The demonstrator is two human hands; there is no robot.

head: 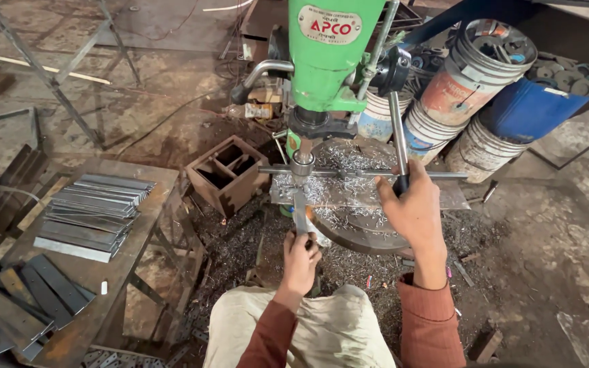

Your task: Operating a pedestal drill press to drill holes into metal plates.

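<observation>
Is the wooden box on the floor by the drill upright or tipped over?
Tipped. The wooden box leans on one edge, its open side with inner dividers facing up toward the camera, beside the drill.

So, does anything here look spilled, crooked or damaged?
Yes. Metal shavings cover the round drill table and spill onto the floor beneath. The left hand holds a flat metal strip amid them; the right hand grips the feed handle. The buckets behind lean, stacked crookedly.

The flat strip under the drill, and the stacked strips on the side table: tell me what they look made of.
Strip held by the left hand: looks like bare steel, grey and dully shiny, with bright curled shavings around it. Stacked strips: apparently the same flat steel bar, grey, with pale cut edges. The darker pieces may be rusted or unfinished.
</observation>
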